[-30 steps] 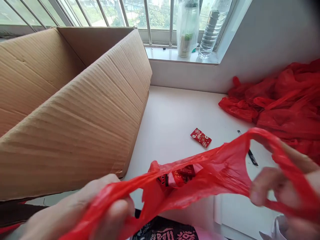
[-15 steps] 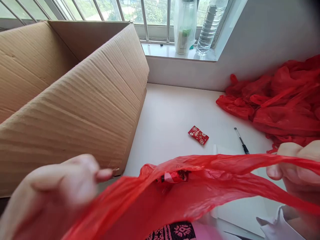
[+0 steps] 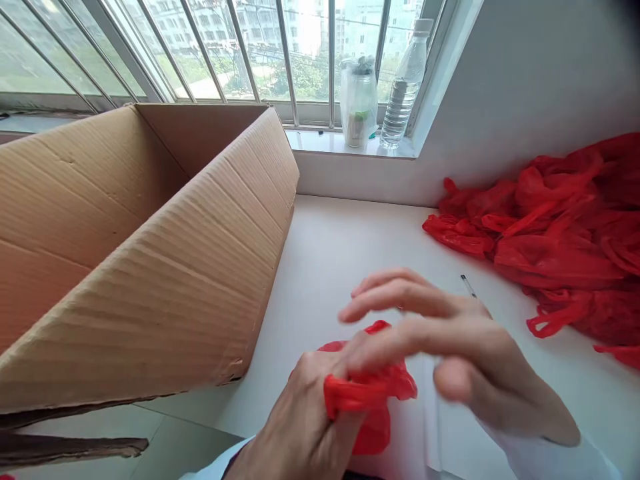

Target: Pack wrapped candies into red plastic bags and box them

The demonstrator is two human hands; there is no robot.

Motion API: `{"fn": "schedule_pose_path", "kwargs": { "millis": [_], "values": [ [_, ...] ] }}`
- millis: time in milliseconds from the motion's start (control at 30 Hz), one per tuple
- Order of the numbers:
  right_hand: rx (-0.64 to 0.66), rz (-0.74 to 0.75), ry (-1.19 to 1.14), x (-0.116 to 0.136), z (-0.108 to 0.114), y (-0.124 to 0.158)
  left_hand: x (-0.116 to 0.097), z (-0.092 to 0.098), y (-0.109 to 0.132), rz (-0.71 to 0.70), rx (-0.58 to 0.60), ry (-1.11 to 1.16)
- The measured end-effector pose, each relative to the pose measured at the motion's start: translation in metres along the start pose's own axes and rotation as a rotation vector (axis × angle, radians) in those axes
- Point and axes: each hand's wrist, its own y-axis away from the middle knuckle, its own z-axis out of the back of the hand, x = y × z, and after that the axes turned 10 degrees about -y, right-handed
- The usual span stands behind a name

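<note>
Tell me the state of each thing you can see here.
Small red plastic bag: bunched up, gripped.
Left hand: closed on that bag.
Right hand: fingers spread above it, blurred.
Large brown cardboard box: open at the top.
Clear plastic water bottle: upright, capped.
Heap of red plastic bags: crumpled, loose.
Dark pen: lying flat.

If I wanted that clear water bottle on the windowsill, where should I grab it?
The water bottle stands upright, with window bars behind it and a bagged jar close beside it. So probably wrap its straight middle, coming from the room side.
</note>
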Motion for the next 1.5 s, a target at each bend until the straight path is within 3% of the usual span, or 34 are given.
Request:
{"fn": "schedule_pose_path", "kwargs": {
  "millis": [100,167,267,400,467,533,600,633,700,767,800,867,933,1000,1067,1133,1233,1367,1500],
  "values": [
    [-0.011,-0.166,-0.066,-0.026,0.012,0.007,0.001,0.003,-0.001,0.164,-0.022,0.086],
    [-0.014,-0.236,-0.219,-0.041,0.013,0.013,0.001,0.004,-0.004,0.209,0.07,0.245],
    [-0.247,-0.266,-0.353,-0.052,0.008,0.021,0.003,0.007,-0.011,0.282,0.161,0.535],
    [-0.562,-0.174,-0.194,-0.037,-0.008,0.027,0.013,0.01,-0.014,0.402,0.211,0.793],
    [-0.509,-0.037,-0.061,-0.021,-0.019,0.03,0.017,0.013,-0.014,0.4,0.258,0.91],
    [-0.239,0.085,0.116,-0.007,-0.026,0.031,0.019,0.018,-0.014,0.324,0.269,0.955],
    [0.09,0.122,0.243,0.0,-0.026,0.03,0.019,0.022,-0.013,0.228,0.273,0.839],
    [0.168,0.133,0.227,-0.001,-0.023,0.029,0.019,0.023,-0.013,0.179,0.272,0.706],
    [0.078,0.131,0.047,-0.011,-0.015,0.025,0.016,0.024,-0.01,0.03,0.23,0.307],
    [-0.107,0.031,-0.149,-0.027,-0.009,0.019,0.013,0.021,-0.007,-0.198,0.097,-0.177],
    [-0.136,-0.056,-0.211,-0.036,-0.008,0.015,0.011,0.02,-0.006,-0.32,0.0,-0.391],
    [0.016,-0.197,-0.275,-0.054,-0.01,0.007,0.01,0.015,-0.005,-0.485,-0.196,-0.655],
    [0.252,-0.234,-0.333,-0.066,-0.014,0.0,0.012,0.011,-0.006,-0.54,-0.345,-0.688],
    [0.315,-0.204,-0.296,-0.073,-0.018,-0.005,0.017,0.008,-0.008,-0.529,-0.414,-0.617],
    [0.2,-0.132,-0.119,-0.074,-0.019,-0.006,0.024,0.007,-0.01,-0.501,-0.429,-0.61],
    [0.032,-0.037,0.185,-0.074,-0.014,-0.003,0.032,0.008,-0.01,-0.456,-0.369,-0.68],
    [-0.034,0.048,0.494,-0.081,0.003,0.012,0.047,0.009,0.0,-0.424,-0.268,-0.753],
    [-0.005,-0.179,0.602,-0.117,0.036,0.049,0.076,-0.002,0.037,-0.34,-0.185,-0.647],
    [0.137,-0.336,0.585,-0.133,0.051,0.072,0.106,-0.028,0.081,-0.05,-0.115,-0.426]
  ]
}}
